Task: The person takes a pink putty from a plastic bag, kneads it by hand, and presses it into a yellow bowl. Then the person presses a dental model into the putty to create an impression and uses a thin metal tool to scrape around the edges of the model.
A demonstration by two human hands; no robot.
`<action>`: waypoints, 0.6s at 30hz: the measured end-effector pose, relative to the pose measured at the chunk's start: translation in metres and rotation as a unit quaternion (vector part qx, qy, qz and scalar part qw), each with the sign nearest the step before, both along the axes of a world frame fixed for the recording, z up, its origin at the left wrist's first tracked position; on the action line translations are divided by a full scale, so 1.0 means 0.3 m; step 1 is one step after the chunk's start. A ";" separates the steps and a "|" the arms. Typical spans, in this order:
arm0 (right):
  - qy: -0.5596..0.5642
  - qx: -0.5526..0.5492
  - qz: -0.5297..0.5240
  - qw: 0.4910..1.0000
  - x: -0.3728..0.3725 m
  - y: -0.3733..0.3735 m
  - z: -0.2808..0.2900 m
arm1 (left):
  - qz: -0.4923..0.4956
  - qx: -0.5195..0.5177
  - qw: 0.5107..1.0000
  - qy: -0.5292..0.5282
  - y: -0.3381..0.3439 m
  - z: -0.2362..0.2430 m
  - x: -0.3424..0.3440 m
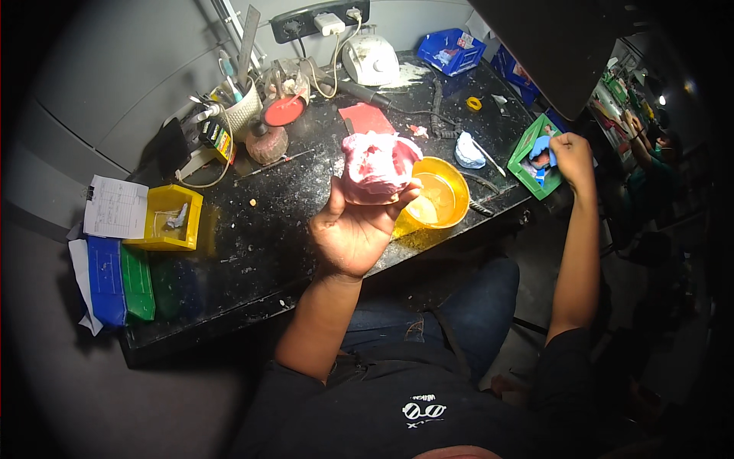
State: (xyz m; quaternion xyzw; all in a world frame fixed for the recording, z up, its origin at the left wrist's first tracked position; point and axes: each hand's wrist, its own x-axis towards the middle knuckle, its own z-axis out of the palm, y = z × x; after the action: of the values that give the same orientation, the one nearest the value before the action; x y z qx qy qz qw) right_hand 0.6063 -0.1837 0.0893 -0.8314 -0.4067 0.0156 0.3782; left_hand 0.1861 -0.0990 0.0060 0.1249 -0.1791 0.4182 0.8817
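Observation:
My left hand holds up a pink dental cast, palm upward, with the fingers partly hidden behind it. Bright light washes out some of the cast's surface. Just right of it stands a yellow bowl with pale residue inside. At the desk's right edge, my right hand pinches a blue piece over a green bin. That piece looks like a moulded sheet, though its exact kind is unclear. Blue and reddish items lie in the bin.
A white-blue lump and a thin knife-like tool lie near the bowl. Behind are a red sheet, a white machine and a blue bin. Leftward stand a tool cup and a yellow bin.

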 end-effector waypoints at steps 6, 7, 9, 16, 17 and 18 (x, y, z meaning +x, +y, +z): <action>0.295 0.157 0.168 0.928 0.003 -0.218 -0.006 | 0.015 -0.012 1.000 0.007 -0.003 0.004 -0.022; 0.344 0.233 0.220 0.883 -0.050 -0.264 -0.022 | 0.008 -0.015 1.000 -0.003 -0.003 0.005 -0.021; 0.435 0.337 0.254 0.795 -0.146 -0.349 -0.091 | -0.005 -0.037 0.999 -0.037 -0.005 0.006 -0.018; 0.596 0.356 0.278 0.664 -0.419 -0.481 -0.447 | -0.007 -0.030 0.999 -0.031 0.007 0.002 -0.019; 0.622 0.358 0.248 0.651 -0.461 -0.473 -0.468 | 0.003 -0.006 1.000 -0.008 0.013 0.001 -0.021; 0.634 0.356 0.246 0.641 -0.486 -0.470 -0.480 | 0.001 -0.003 1.000 -0.005 0.013 -0.004 -0.022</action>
State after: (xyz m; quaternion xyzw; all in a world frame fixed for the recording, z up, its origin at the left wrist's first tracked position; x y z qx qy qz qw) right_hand 0.4604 -0.3246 -0.0547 -0.2884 -0.2310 0.4850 0.7927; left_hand 0.1795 -0.0952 0.0047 0.1198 -0.1822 0.4207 0.8806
